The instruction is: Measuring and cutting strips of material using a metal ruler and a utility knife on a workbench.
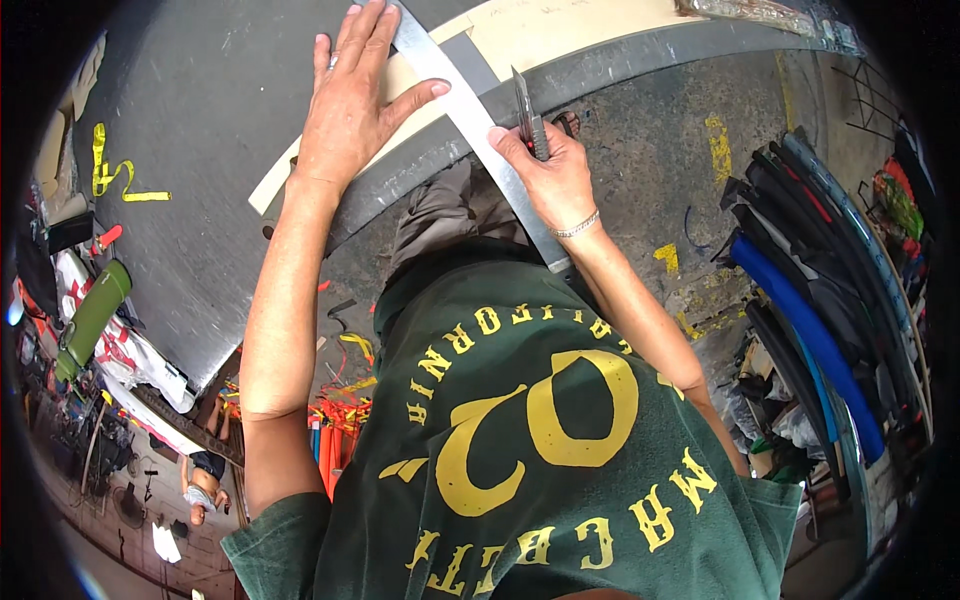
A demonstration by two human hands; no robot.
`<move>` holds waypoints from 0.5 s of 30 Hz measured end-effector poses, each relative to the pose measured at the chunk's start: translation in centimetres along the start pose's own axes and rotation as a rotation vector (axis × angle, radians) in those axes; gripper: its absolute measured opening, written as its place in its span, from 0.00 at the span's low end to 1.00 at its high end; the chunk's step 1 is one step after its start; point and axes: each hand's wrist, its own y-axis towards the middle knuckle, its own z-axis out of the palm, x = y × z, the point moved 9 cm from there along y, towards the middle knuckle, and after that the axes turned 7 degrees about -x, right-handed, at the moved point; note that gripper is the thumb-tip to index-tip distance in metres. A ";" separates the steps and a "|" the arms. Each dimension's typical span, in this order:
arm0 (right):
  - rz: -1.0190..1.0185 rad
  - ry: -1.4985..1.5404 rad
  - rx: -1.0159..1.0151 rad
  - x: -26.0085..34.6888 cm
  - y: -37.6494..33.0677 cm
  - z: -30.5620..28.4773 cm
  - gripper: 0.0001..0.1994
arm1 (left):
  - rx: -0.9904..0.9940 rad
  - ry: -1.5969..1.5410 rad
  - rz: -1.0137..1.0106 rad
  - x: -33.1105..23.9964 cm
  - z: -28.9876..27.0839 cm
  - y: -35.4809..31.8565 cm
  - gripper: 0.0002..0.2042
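Observation:
My left hand [352, 110] lies flat with its fingers spread at the left edge of a long metal ruler [455, 100]. Its thumb touches the ruler. The ruler slants across a cream-coloured sheet [540, 35] and out over the front edge of the dark table [210, 150]. In my right hand [553, 170] is a utility knife [527, 112], blade pointing up and away, with the thumb against the ruler's right edge. The blade tip appears near the table edge, just right of a grey rectangular patch [467, 60]; whether it touches anything I cannot tell.
A yellow tape measure [125, 180] lies loose on the table at left. Rolls of dark and blue material [800, 330] stack up at right. A clear-wrapped bundle [755, 12] rests at the far edge. Another person [203, 490] is at far lower left, beyond a green roll [95, 318].

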 end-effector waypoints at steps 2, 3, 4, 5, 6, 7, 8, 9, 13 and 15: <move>0.000 0.017 0.001 -0.2 0.0 0.0 0.12 | -0.001 0.017 0.004 0.0 0.1 0.0 0.49; 0.000 0.034 0.001 -0.3 0.0 0.0 0.12 | -0.001 0.018 0.004 0.0 0.1 0.0 0.49; 0.000 0.034 0.002 -0.2 0.0 0.0 0.12 | -0.003 0.012 0.008 0.0 0.1 0.0 0.49; 0.005 0.035 0.003 0.0 -0.1 0.0 0.12 | -0.003 0.004 0.008 0.0 0.1 0.0 0.49; 0.010 0.036 0.005 0.1 -0.1 0.0 0.12 | -0.002 0.003 0.005 0.1 0.1 -0.1 0.49; 0.012 0.034 0.008 0.0 -0.1 0.1 0.12 | -0.012 0.005 0.010 0.2 0.1 -0.1 0.49; 0.022 0.043 0.011 -0.1 -0.1 0.1 0.12 | -0.022 0.006 0.018 0.1 0.0 -0.1 0.49; 0.031 0.053 0.014 -0.3 -0.1 0.1 0.12 | -0.022 0.006 0.017 0.0 0.0 -0.1 0.49; 0.035 0.065 -0.003 -0.1 -0.2 0.0 0.12 | -0.004 0.006 0.002 0.0 0.0 0.0 0.48; 0.042 0.092 0.001 -0.2 -0.2 0.1 0.12 | -0.005 0.004 0.006 0.0 0.1 -0.1 0.48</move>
